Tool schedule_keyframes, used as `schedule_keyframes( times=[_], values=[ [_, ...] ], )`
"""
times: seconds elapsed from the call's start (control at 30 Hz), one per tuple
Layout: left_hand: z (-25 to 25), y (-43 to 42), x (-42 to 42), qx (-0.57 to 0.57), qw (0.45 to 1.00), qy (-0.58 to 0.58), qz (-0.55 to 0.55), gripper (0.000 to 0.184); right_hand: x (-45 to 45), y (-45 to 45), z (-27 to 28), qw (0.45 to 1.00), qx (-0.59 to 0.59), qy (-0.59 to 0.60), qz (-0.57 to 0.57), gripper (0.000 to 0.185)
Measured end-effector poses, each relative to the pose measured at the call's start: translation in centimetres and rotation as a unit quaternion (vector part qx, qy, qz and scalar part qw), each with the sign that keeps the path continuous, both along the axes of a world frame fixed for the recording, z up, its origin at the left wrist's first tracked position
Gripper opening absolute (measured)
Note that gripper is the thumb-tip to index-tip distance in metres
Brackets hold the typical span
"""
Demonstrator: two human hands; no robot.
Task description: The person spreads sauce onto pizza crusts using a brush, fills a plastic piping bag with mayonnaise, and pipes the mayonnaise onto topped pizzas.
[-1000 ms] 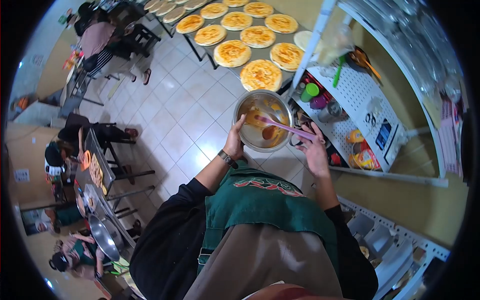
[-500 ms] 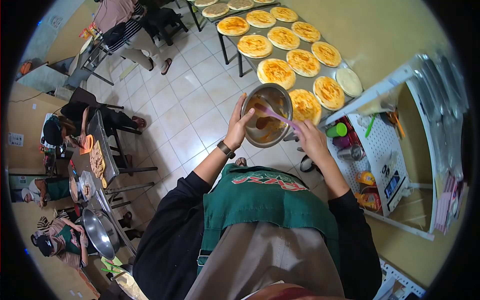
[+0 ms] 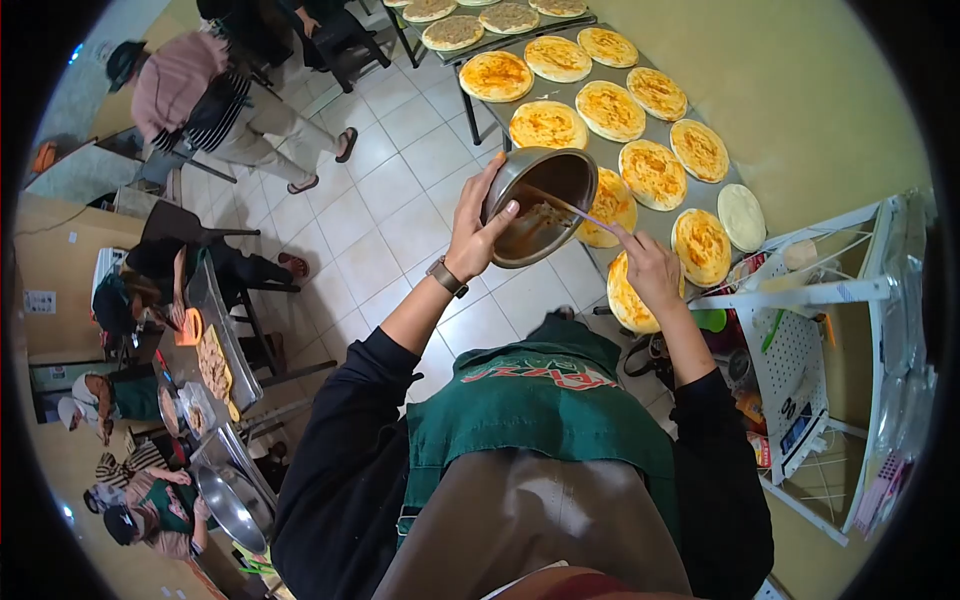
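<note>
My left hand (image 3: 477,222) grips the rim of a metal bowl (image 3: 570,175), thumb inside and fingers round the outside. The bowl is tilted, and reddish-brown sauce coats its inside. With my right hand (image 3: 650,268) I hold a slim pink-purple long-handled utensil (image 3: 590,218); its end is inside the bowl, too dark to make out its kind. Beside the bowl and beyond it, round flat breads (image 3: 612,110) with orange sauce streaked on top lie on a dark table (image 3: 578,75). One pale bread (image 3: 741,217) at the right edge has no orange sauce on it.
A white rack (image 3: 800,298) with a pegboard shelf stands at the right, plastic packs (image 3: 900,340) hanging from it. More breads (image 3: 453,31) with brown topping lie on a farther table. At the left, several people work around tables with a large metal basin (image 3: 236,510); another person (image 3: 190,85) stands farther back.
The bowl has tipped further toward the right, and the utensil has shifted within it. The whole view has swung slightly, so the bread table and rack appear lower and farther right.
</note>
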State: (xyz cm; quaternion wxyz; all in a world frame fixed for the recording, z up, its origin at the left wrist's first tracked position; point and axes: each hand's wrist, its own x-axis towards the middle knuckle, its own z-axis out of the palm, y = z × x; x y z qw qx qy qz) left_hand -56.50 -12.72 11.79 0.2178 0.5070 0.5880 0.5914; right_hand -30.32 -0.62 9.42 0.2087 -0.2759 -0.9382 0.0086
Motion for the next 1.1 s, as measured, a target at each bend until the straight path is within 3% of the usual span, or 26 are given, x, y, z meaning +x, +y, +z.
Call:
schedule_keyframes(
  times=[0.2, 0.27, 0.37, 0.43, 0.5, 0.67, 0.8, 0.9, 1.03, 1.1],
  values=[
    [-0.2, 9.8, -2.3, 0.015, 0.996, -0.078, -0.046, 0.058, -1.8, 8.1, 0.1, 0.998, -0.06, 0.028, 0.017, 0.046],
    [0.1, 13.0, -2.8, 0.006, 0.996, -0.067, -0.056, 0.058, -1.8, 10.7, 1.6, 0.996, -0.084, 0.02, 0.014, 0.044],
    [1.0, 17.6, -3.2, 0.012, 0.996, -0.004, -0.086, 0.059, -1.5, 14.9, 2.2, 0.997, -0.006, 0.064, -0.034, 0.049],
    [1.7, 20.4, -3.4, 0.03, 0.993, 0.058, -0.095, 0.059, -1.4, 16.4, 1.9, 0.998, -0.014, 0.053, -0.039, 0.05],
    [1.6, 23.3, -3.4, 0.027, 0.993, 0.034, -0.112, 0.059, -1.4, 17.4, 2.1, 0.997, -0.038, 0.045, -0.041, 0.05],
    [2.2, 30.1, -3.5, -0.016, 0.979, 0.066, -0.193, 0.059, -1.2, 20.4, 0.1, 0.973, 0.017, 0.09, -0.213, 0.049],
    [1.0, 36.7, -3.6, 0.023, 0.974, 0.042, -0.223, 0.057, -3.5, 20.5, -2.1, 0.94, -0.097, 0.081, -0.316, 0.033],
    [-0.2, 40.8, -4.0, 0.0, 0.965, 0.014, -0.261, 0.054, -6.1, 20.6, -3.4, 0.871, -0.264, 0.194, -0.367, 0.018],
    [-2.8, 45.4, -4.4, -0.028, 0.955, 0.012, -0.296, 0.052, -8.4, 21.2, -6.6, 0.798, -0.377, 0.263, -0.389, 0.018],
    [-3.9, 46.8, -4.1, -0.044, 0.947, 0.004, -0.317, 0.052, -9.5, 21.3, -7.1, 0.728, -0.485, 0.338, -0.348, 0.019]
  ],
)
